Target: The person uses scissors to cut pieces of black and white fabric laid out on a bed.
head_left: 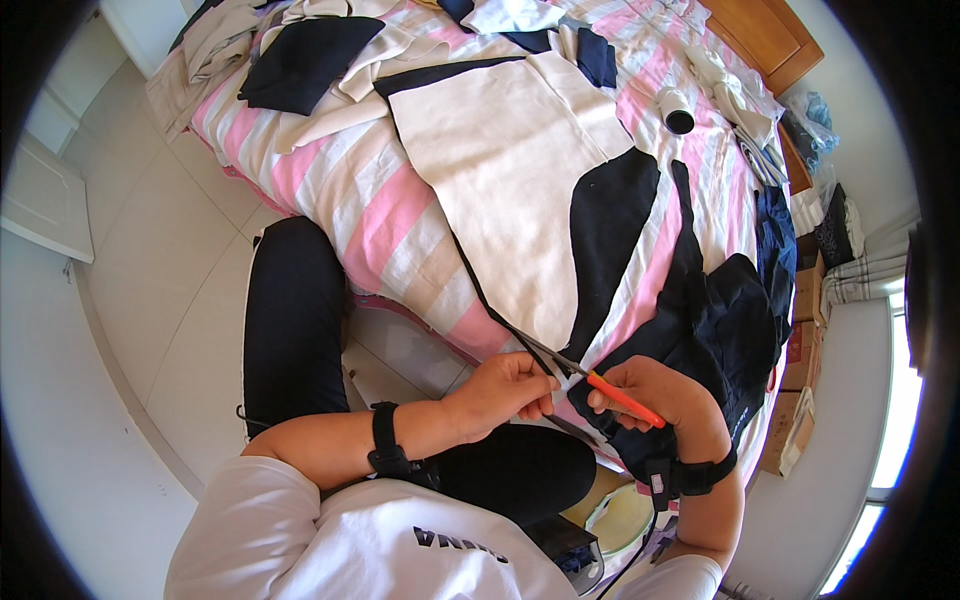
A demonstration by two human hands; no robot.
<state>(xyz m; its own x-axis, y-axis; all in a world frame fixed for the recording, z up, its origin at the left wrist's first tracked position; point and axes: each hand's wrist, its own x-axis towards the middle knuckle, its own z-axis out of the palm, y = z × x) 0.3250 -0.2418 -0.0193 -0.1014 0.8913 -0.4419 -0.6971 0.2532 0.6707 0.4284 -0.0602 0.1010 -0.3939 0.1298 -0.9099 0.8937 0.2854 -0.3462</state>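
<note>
A cream fabric piece (500,200) lies spread over a black cloth (612,225) on the bed, both narrowing toward me. At the near end, my right hand (672,395) grips scissors with orange handles (628,400). Their blades point to the far left and lie along the fabric's near edge; how far apart they stand is hard to make out. My left hand (495,395) is closed in a pinch beside the blades, at the near tip of the black cloth. The exact bit between its fingertips is partly hidden.
A striped pink and white sheet (385,225) covers the bed. Crumpled black garments (715,315) lie at right, a folded black cloth (310,62) at far left. A white cylinder with a dark end (675,108) lies far right. Cardboard boxes (800,350) stand beside the bed.
</note>
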